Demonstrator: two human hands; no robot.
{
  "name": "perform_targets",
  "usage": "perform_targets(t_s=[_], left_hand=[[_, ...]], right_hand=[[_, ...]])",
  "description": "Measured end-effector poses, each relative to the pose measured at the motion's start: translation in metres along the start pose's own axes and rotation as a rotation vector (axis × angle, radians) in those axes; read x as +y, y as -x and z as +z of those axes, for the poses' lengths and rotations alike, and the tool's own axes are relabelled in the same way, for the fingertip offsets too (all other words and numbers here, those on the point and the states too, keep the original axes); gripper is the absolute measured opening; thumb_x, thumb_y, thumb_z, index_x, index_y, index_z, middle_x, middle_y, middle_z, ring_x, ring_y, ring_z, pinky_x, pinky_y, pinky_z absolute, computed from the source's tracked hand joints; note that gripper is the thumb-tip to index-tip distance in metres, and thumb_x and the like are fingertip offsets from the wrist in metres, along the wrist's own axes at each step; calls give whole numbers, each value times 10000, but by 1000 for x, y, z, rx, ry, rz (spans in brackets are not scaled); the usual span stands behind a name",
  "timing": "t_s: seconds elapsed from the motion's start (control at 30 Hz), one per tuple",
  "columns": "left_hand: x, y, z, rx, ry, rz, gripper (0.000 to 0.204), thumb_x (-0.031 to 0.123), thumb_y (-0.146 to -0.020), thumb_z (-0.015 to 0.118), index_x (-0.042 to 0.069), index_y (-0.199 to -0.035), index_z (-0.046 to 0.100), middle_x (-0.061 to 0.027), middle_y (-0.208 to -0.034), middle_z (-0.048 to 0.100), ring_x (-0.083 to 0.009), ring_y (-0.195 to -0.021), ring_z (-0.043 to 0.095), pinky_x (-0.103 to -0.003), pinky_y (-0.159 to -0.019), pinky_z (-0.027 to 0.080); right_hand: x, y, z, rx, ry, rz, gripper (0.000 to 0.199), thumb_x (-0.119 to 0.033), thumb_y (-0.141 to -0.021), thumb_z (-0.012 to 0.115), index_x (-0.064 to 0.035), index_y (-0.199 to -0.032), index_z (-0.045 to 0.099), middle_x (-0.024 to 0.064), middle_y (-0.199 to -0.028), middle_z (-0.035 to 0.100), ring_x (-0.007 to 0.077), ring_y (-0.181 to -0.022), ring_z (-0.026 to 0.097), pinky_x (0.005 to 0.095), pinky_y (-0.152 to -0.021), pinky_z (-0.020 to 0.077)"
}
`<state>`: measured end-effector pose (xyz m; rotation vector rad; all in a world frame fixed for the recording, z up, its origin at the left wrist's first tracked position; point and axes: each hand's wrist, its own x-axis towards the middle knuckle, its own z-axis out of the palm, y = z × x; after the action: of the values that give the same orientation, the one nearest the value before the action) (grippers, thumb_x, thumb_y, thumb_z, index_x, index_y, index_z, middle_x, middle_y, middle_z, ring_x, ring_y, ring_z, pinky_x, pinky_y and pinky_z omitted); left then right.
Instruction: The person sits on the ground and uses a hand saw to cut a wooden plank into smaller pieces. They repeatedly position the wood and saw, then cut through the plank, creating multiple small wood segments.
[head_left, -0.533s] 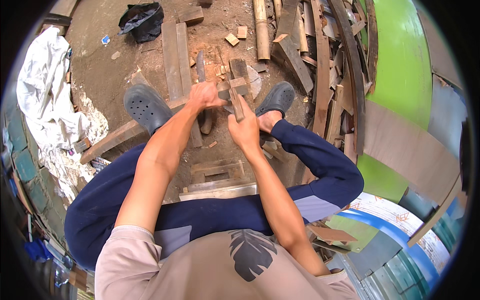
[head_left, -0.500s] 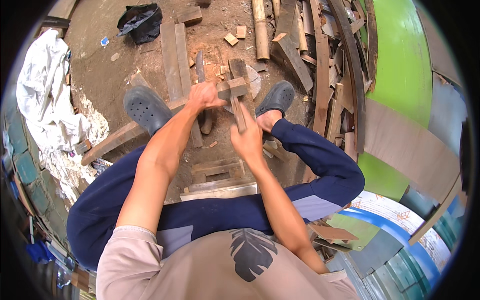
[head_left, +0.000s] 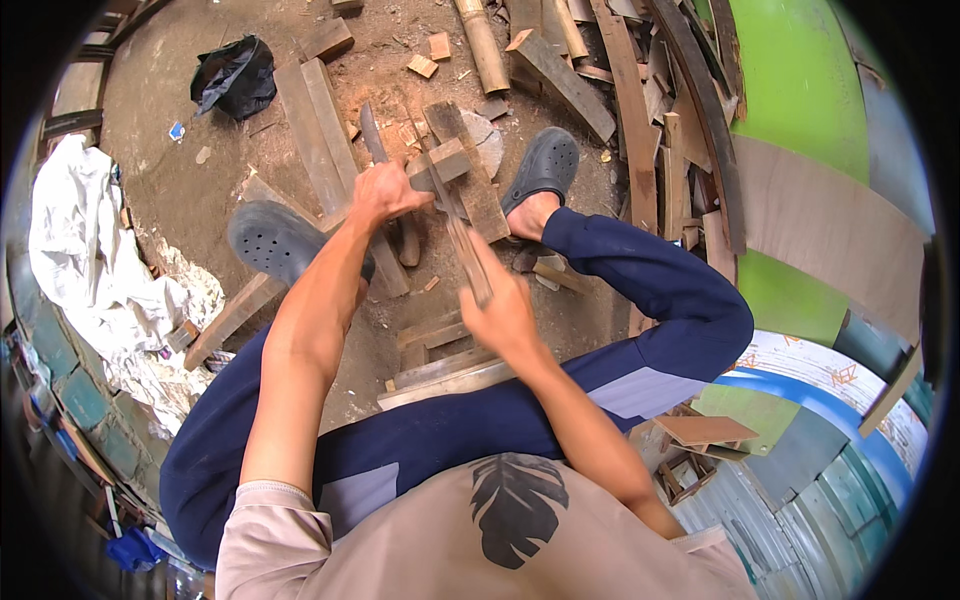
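Note:
My left hand (head_left: pixel 385 192) is closed at the left end of a short wooden block (head_left: pixel 441 164), holding it against a plank (head_left: pixel 486 205) beneath. My right hand (head_left: pixel 503 312) grips the wooden handle of a narrow hand saw (head_left: pixel 459 228). Its thin dark blade crosses the block's left end just beside my left fingers; the teeth are too blurred to make out. On the ground left of the block lies a machete (head_left: pixel 372 135) with a wooden handle, partly hidden behind my left hand.
Dark clogs (head_left: pixel 272 240) on my feet flank the work. A low wooden stool-like frame (head_left: pixel 440 373) sits before my legs. Scrap timber (head_left: pixel 628 120) piles up at right, near green panels (head_left: pixel 800 90). A black plastic bag (head_left: pixel 234 77) and white cloth (head_left: pixel 85 235) lie at left.
My right hand has drawn the saw back toward my body, and more of the blade shows. My left hand stays on the block. The whole view has shifted and turned slightly.

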<state>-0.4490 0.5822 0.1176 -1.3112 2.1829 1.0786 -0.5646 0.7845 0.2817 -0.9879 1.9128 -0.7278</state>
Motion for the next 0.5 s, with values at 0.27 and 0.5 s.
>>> perform_targets(t_s=[0.27, 0.5], left_hand=[[-3, -8, 0, -6, -5, -4, 803, 556, -674, 803, -33, -1206, 679, -273, -1025, 758, -415, -993, 739, -492, -893, 577], [-11, -8, -1, 31, 1, -8, 795, 539, -640, 785, -77, -1135, 701, -300, -956, 748, -427, -924, 742, -498, -849, 580]], right_hand=[[2, -11, 9, 25, 70, -23, 753, -69, -839, 657, -74, -1563, 447, 323, -923, 709, 512, -843, 701, 528, -777, 585], [-18, 49, -17, -47, 37, 34, 788, -41, -828, 658, -50, -1579, 419, 326, -959, 714, 500, -849, 708, 508, -778, 591]])
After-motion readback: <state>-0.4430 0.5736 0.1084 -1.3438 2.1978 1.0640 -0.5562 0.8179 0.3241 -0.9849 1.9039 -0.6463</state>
